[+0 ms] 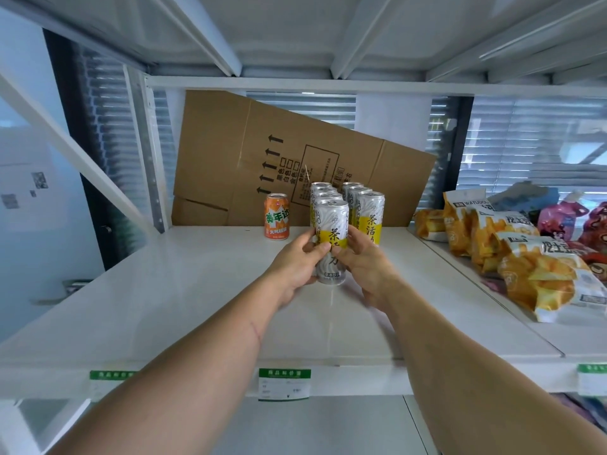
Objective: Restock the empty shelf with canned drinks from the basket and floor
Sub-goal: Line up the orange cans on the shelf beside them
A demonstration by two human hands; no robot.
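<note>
I see both hands wrapped around one tall can [331, 238], white and grey with a yellow band. My left hand [297, 262] curls round its left side, thumb across the front and fingers behind. My right hand [363, 261] grips the right side, thumb on the yellow band, fingers bent round the back. The can stands upright with its base on or just above the shelf [184, 290]; I cannot tell which, as the hands hide part of the bottom edge.

It sits at the front of a row of like cans [323, 192] running back toward the rear, touching or nearly touching the one behind. A second row [369, 211] of the same cans stands just beside it to the right. An orange can [277, 216] stands alone to the left, apart from the rows.

A flattened carton [262, 152] leans tilted against the back of the shelf behind the cans. Yellow snack bags [512, 251] lie on the neighbouring shelf section to the right. Green price tags [284, 384] hang on the shelf's front edge.
</note>
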